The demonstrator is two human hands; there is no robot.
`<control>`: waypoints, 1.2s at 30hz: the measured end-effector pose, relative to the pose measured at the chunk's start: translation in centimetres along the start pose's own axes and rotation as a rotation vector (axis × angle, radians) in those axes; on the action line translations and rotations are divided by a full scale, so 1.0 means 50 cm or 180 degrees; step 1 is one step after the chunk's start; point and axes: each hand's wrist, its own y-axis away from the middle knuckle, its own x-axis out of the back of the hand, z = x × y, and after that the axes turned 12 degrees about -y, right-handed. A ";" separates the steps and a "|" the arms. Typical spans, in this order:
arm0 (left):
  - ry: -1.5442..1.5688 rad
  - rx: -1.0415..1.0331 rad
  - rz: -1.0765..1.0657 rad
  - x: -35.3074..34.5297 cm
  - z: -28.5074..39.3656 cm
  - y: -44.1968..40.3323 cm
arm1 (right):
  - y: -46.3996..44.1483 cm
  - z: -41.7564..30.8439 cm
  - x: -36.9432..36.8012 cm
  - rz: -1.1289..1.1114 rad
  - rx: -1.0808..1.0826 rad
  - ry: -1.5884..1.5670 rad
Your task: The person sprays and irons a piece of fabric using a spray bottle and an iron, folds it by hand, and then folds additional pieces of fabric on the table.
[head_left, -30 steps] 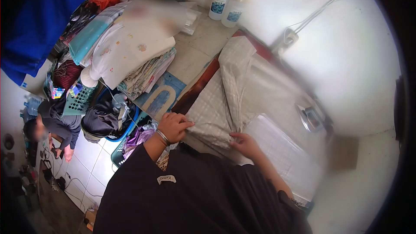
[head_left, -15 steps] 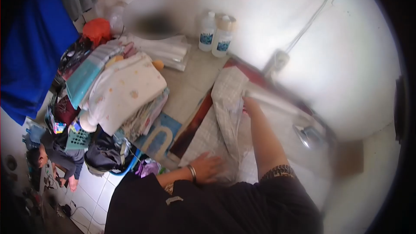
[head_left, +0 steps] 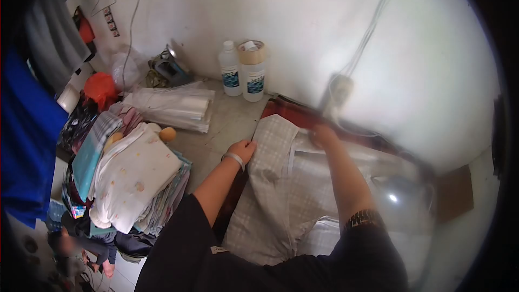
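Since half a sec ago both hands have shifted: left hand has gone from lying flat on the near part of the cloth to its far L edge; right hand has gone further out toward the wall; the R part of the cloth now lies spread wider. Left fingers curled, tips at the cloth's edge; can't tell if they pinch it. Right fingers blurred, curled down nr the cloth's far edge; can't tell whether they grasp it or not.

Btw & below the hands: pale grey-beige checked fabric piece, on the R-hand worktop; its long axis runs away from the person, near end by the torso, narrower far end pointing at the wall; a loose fold runs lengthwise down the middle, w/ a flatter layer to the R. Under it, dark red-brown padded surface, its border showing along the wall; silver-grey clothes iron beyond the right forearm, blurred, w/ bright glare.

Further out: two white plastic bottles w/ blue labels, side by side; tan tape roll atop the R one; clear plastic packets L of them; tall stack of folded fabrics, white printed piece on top; brown cardboard box far R; another person, lower L, nr floor level.
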 end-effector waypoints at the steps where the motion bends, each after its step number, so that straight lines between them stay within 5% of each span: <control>1: 0.0157 0.0118 -0.0010 -0.013 0.015 -0.036 | 0.012 -0.011 0.022 0.0003 -0.0047 -0.0021; 4: 0.0629 0.0116 -0.0122 -0.029 0.070 -0.090 | 0.039 -0.054 0.049 0.1882 0.0016 -0.0682; 9: 0.2082 -0.0296 -0.0277 -0.072 0.108 -0.139 | 0.019 -0.012 -0.031 0.1820 0.0146 -0.0646; 14: 0.2497 -0.0435 -0.0353 -0.140 0.044 -0.266 | 0.032 -0.020 -0.007 0.2349 0.0450 -0.1061; 18: 0.2173 -0.1142 0.0012 -0.128 0.059 -0.306 | 0.055 -0.080 0.044 0.1167 -0.0652 -0.2162; 20: 0.1749 -0.1407 -0.0281 -0.104 0.065 -0.317 | 0.068 -0.108 0.046 -0.0337 -0.1021 -0.3273; 24: 0.0155 -0.1523 -0.0835 -0.034 0.126 -0.285 | 0.038 -0.083 0.017 -0.0233 0.0251 -0.1826; 28: -0.0650 -0.1385 -0.0489 0.032 0.164 -0.257 | 0.104 -0.130 0.127 -0.0374 0.0142 -0.4485; 30: -0.1298 -0.1996 -0.0086 0.059 0.162 -0.261 | 0.133 -0.142 0.172 -0.0475 -0.0099 -0.5410; 31: -0.1285 -0.1988 -0.0098 0.053 0.157 -0.268 | 0.147 -0.143 0.193 -0.0513 -0.0106 -0.5608; 34: 0.1826 -0.1815 -0.0570 0.047 0.172 -0.267 | 0.168 -0.130 0.200 -0.0363 -0.0113 -0.6085; 36: 0.1695 -0.1872 -0.0303 0.051 0.194 -0.272 | 0.157 -0.111 0.189 -0.0183 -0.0096 -0.6340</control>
